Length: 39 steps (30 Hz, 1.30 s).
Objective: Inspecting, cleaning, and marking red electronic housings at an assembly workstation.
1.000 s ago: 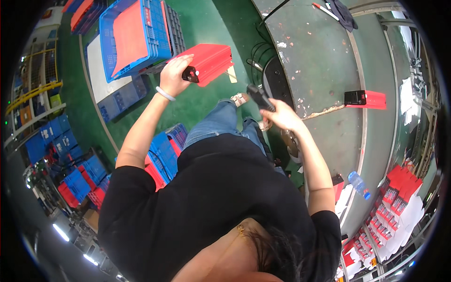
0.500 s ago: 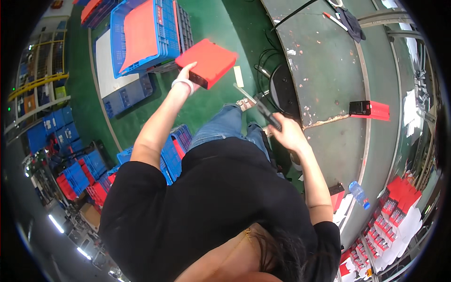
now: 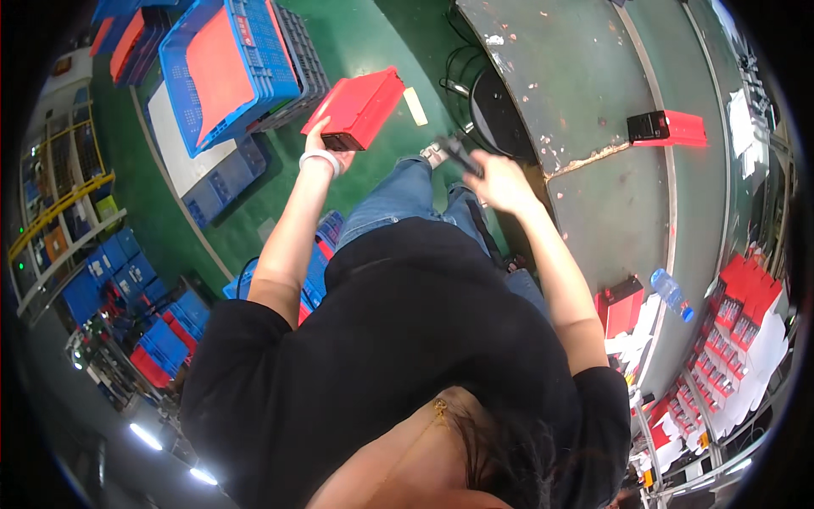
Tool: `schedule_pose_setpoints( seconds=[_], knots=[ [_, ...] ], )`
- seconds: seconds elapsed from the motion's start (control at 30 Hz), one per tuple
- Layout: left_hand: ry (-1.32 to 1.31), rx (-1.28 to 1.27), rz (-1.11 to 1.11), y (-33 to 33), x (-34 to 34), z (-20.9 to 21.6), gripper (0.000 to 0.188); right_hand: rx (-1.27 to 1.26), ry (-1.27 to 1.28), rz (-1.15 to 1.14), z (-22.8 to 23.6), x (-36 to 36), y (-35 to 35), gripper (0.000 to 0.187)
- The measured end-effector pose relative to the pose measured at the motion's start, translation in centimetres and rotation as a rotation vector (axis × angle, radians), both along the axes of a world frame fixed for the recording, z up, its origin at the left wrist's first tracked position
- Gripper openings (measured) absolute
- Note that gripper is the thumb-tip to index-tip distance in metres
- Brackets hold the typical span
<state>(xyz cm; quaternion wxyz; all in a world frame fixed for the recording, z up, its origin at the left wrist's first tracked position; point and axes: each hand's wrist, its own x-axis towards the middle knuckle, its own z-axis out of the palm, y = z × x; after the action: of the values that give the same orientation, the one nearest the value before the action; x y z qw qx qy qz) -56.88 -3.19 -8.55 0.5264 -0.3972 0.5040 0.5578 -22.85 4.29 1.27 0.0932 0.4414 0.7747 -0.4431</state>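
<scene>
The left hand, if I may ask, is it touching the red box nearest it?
Touching: the head view shows the left hand gripping the red box, thumb laid against it.

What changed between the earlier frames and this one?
The left hand has shifted its hold on the red box from the upper left side to beneath the black end. The box's far end has swung from the right to point more away from the body. The camera's view shifted too. Nothing was let go; the right hand still holds the dark tool.

Red box (image 3: 360, 103) (dark-ended), tilted; dark tool (image 3: 460, 157), blurred.
</scene>
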Motion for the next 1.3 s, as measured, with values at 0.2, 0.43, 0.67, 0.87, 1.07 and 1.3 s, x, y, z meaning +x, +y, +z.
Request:
schedule_pose_setpoints(
  seconds=[0.2,0.43,0.67,0.87,1.07,1.3],
  knots=[
    [-0.029,0.026,0.026,-0.4,-0.1,0.6,0.035,-0.026,-0.012,0.075,-1.7,-0.5,-0.5,0.035],
    [-0.044,0.083,0.011,-0.6,0.0,0.9,0.038,-0.049,-0.019,-0.058,-2.3,0.0,0.8,0.042],
    [-0.026,0.11,-0.079,-0.3,0.8,1.6,0.043,-0.317,0.061,0.271,-1.0,1.2,-0.9,0.041],
    [-0.137,0.182,-0.048,0.3,1.8,2.4,0.053,-0.368,0.183,-0.429,-1.0,7.3,3.6,0.032],
    [-0.226,0.606,-0.213,-1.2,3.5,4.3,0.067,-0.389,0.321,-0.959,-6.5,13.7,14.7,0.046],
    [-0.223,1.053,-0.2,-0.6,5.5,3.2,0.06,0.712,-0.301,-0.847,-10.0,13.5,18.5,0.046]
  ],
)
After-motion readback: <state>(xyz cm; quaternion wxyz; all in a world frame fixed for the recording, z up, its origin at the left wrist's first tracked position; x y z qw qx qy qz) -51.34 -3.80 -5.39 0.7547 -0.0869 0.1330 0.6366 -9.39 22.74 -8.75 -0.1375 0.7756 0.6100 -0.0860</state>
